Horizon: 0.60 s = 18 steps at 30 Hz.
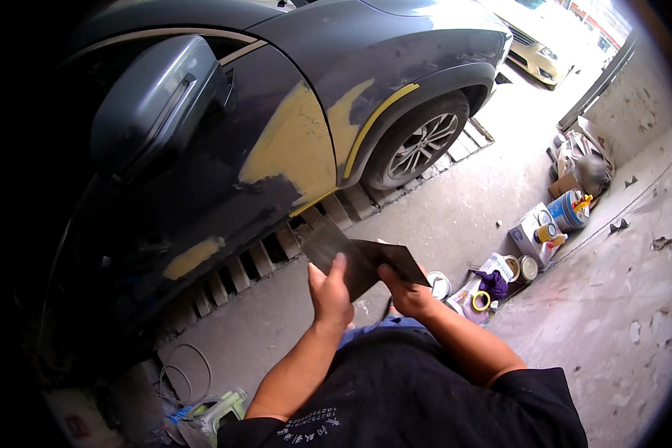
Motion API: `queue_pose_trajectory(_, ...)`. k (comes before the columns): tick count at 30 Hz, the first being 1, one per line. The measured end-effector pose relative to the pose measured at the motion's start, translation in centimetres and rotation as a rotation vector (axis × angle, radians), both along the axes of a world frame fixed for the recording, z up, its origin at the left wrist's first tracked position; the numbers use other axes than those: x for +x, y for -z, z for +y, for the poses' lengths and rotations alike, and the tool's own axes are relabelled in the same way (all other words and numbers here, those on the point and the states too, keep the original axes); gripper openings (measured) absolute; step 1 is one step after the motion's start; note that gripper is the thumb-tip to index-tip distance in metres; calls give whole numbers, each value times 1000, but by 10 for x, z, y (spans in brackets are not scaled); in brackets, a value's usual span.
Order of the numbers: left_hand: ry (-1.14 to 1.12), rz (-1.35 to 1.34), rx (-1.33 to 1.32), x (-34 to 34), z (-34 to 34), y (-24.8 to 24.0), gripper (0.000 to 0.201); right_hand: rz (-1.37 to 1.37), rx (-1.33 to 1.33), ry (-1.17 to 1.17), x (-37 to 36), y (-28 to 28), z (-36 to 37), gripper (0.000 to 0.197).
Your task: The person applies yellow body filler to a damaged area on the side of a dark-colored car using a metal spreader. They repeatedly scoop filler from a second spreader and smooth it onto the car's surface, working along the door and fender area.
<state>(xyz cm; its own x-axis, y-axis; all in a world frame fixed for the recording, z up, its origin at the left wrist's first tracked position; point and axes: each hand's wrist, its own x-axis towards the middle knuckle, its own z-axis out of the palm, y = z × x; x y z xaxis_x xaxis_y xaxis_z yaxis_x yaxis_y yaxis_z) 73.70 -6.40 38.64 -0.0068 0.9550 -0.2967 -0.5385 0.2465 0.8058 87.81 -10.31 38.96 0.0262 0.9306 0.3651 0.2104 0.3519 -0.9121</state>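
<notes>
In front of my body, my left hand [330, 293] grips a thin, dark rectangular sheet [327, 245], thumb lying on its face. A second dark sheet [402, 260] is in my right hand [409, 290], also with the thumb on top. The two sheets meet or overlap between my hands; whether they touch is unclear. Most of my fingers are hidden beneath them. Beyond stands a dark grey car [276, 75] with a broad patch of yellowish filler [300, 145] across the door and fender. A smaller filler patch [194, 257] is lower on the door.
A side mirror [153, 104] juts from the car. Yellow tape [377, 123] edges the arch above the front wheel [422, 142]. A floor grate [257, 257] runs beside the car. Cans, tape and a purple cloth [491, 284] line the right wall; a hose [187, 373] lies lower left.
</notes>
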Motion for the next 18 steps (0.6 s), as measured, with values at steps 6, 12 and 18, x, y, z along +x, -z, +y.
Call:
queue_pose_trajectory(6, 5, 0, 78, -1, -4, -11, 33, 128, -101, 27, -2, 7, -1, 34)
queue_pose_trajectory(12, 78, 73, 139, 1, -8, -4, 33, 99, -236, -20, -2, 6, 2, 32)
queue_pose_trajectory(18, 95, 157, 168, -5, -4, -23, 35, 177, -180, -44, -1, 7, 2, 31)
